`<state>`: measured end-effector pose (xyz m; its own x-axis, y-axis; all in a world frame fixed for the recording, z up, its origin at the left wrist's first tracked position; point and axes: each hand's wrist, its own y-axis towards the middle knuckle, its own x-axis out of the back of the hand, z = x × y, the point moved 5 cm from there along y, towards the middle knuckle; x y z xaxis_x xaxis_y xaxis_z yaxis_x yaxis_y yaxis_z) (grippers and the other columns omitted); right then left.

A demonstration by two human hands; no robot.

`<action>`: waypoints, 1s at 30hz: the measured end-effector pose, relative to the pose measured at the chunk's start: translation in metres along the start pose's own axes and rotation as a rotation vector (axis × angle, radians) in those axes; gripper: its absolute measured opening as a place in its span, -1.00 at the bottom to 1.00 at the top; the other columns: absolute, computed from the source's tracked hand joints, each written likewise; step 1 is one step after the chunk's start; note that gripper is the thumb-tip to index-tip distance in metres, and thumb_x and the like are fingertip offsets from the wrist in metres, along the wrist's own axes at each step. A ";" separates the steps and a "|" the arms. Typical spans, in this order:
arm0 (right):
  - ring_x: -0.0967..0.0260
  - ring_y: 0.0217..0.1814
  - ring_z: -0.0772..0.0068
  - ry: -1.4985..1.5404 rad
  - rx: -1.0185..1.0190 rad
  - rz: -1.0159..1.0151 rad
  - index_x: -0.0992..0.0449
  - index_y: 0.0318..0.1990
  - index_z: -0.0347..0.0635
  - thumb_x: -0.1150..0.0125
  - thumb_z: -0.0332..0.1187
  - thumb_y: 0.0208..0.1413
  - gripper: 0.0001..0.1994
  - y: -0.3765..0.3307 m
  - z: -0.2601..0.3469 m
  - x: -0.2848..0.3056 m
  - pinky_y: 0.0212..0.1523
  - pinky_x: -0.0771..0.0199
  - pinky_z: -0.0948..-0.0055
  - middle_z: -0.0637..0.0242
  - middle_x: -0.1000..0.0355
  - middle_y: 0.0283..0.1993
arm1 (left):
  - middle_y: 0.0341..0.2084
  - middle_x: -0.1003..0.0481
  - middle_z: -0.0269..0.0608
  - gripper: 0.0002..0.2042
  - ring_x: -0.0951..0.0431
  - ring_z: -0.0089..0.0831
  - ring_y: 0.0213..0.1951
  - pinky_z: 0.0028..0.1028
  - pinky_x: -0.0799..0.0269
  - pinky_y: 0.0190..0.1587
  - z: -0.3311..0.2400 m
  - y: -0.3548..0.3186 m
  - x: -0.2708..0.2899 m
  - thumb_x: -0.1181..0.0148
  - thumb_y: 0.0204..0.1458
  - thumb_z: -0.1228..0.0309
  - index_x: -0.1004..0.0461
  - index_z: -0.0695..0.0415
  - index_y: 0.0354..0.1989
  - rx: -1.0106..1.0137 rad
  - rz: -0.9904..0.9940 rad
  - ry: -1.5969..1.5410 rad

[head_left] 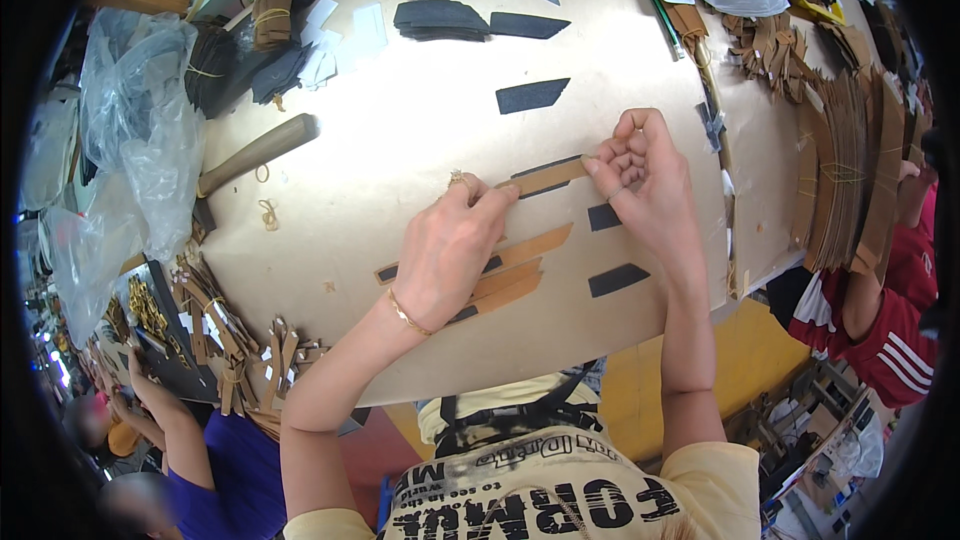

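Observation:
A narrow brown leather strip (548, 178) lies over a black strip on the table, between my two hands. My left hand (450, 245) is closed, its thumb and forefinger at the strip's left end. At its right end is the thumb of my right hand (650, 185), whose other fingers are curled in. Beneath and beside my left hand lie more brown strips (510, 285) with black pieces, partly hidden by it. Two black slant-cut pieces (618, 280) rest below my right hand. Another black piece (532, 95) lies farther off.
Stacks of black pieces (440, 20) stand at the far side. A hammer with a wooden handle (260, 153) and clear plastic bags (135, 110) are at the left. Brown strip bundles (840, 170) lie at the right. People sit close on both sides, one in a red sleeve (880, 330).

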<state>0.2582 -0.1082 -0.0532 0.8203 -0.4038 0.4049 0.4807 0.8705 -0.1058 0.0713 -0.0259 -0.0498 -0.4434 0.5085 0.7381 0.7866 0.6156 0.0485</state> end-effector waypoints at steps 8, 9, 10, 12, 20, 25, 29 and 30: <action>-0.43 -0.19 0.41 -0.532 0.296 -0.027 -0.56 -0.04 -0.17 -0.21 -0.63 0.06 -0.70 -0.028 0.007 -0.018 -0.27 -0.42 0.43 0.24 -0.47 -0.13 | -0.34 -0.50 -0.16 -0.74 -0.60 -0.18 -0.38 -0.30 -0.54 -0.36 0.002 -0.001 -0.002 -0.21 -0.02 0.58 -0.56 0.15 -0.11 0.007 0.038 0.029; -0.41 -0.09 0.35 -0.693 0.366 -0.088 -0.57 -0.03 -0.16 -0.22 -0.61 0.05 -0.70 -0.036 0.012 -0.021 -0.19 -0.41 0.37 0.22 -0.45 -0.04 | -0.37 -0.52 -0.17 -0.77 -0.59 -0.23 -0.42 -0.33 -0.53 -0.38 0.001 -0.001 -0.001 -0.22 0.00 0.58 -0.58 0.15 -0.14 0.001 0.013 0.030; -0.39 0.00 0.29 -0.847 0.424 -0.153 -0.59 -0.03 -0.14 -0.22 -0.59 0.04 -0.69 -0.044 0.017 -0.025 -0.11 -0.40 0.32 0.19 -0.43 0.04 | -0.40 -0.53 -0.19 -0.79 -0.59 -0.28 -0.45 -0.36 -0.52 -0.41 0.001 0.000 0.000 -0.23 0.01 0.58 -0.61 0.14 -0.16 0.002 -0.009 0.034; -0.35 0.13 0.21 -1.033 0.490 -0.233 -0.60 -0.02 -0.15 -0.22 -0.55 0.02 -0.68 -0.052 0.024 -0.033 0.01 -0.36 0.24 0.16 -0.40 0.16 | -0.41 -0.53 -0.18 -0.82 -0.59 -0.27 -0.46 -0.35 -0.51 -0.40 0.000 -0.001 0.002 -0.23 0.04 0.56 -0.62 0.15 -0.17 0.030 -0.012 -0.001; -0.34 0.12 0.14 -0.667 0.421 -0.045 -0.46 0.10 -0.41 -0.27 -0.51 -0.09 -0.50 -0.050 0.042 -0.062 0.09 -0.40 0.25 0.12 -0.39 0.04 | -0.36 -0.54 -0.04 -0.80 -0.58 -0.06 -0.39 -0.21 -0.50 -0.29 0.005 0.005 0.009 -0.13 0.10 0.53 -0.52 0.19 -0.09 0.126 0.020 -0.217; -0.43 -0.03 0.07 -0.409 0.255 -0.106 -0.50 0.08 -0.30 -0.33 -0.54 -0.04 -0.56 -0.041 0.040 -0.064 0.00 -0.49 0.22 0.16 -0.48 -0.09 | -0.38 -0.57 -0.02 -0.75 -0.63 -0.20 -0.38 -0.34 -0.53 -0.28 -0.005 0.004 0.013 -0.17 0.09 0.56 -0.49 0.24 -0.04 0.080 -0.068 -0.230; -0.54 -0.20 0.23 -0.273 0.201 -0.159 -0.50 0.02 -0.33 -0.32 -0.53 0.05 -0.66 -0.031 0.033 -0.057 -0.12 -0.56 0.32 0.16 -0.56 -0.22 | -0.29 -0.57 -0.05 -0.75 -0.61 -0.15 -0.23 -0.30 -0.52 -0.17 -0.012 0.004 0.016 -0.20 0.08 0.54 -0.50 0.19 -0.05 -0.085 -0.160 -0.262; -0.55 -0.24 0.30 -0.193 0.167 -0.173 -0.50 0.00 -0.34 -0.30 -0.53 0.08 -0.69 -0.029 0.030 -0.055 -0.17 -0.58 0.36 0.16 -0.57 -0.25 | -0.24 -0.56 -0.06 -0.76 -0.58 -0.13 -0.19 -0.27 -0.50 -0.14 -0.011 0.003 0.016 -0.20 0.08 0.52 -0.50 0.17 -0.05 -0.090 -0.202 -0.233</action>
<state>0.1896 -0.1023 -0.0449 0.6488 -0.5032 0.5708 0.5375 0.8341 0.1244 0.0715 -0.0225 -0.0301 -0.6726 0.5120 0.5343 0.7030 0.6675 0.2454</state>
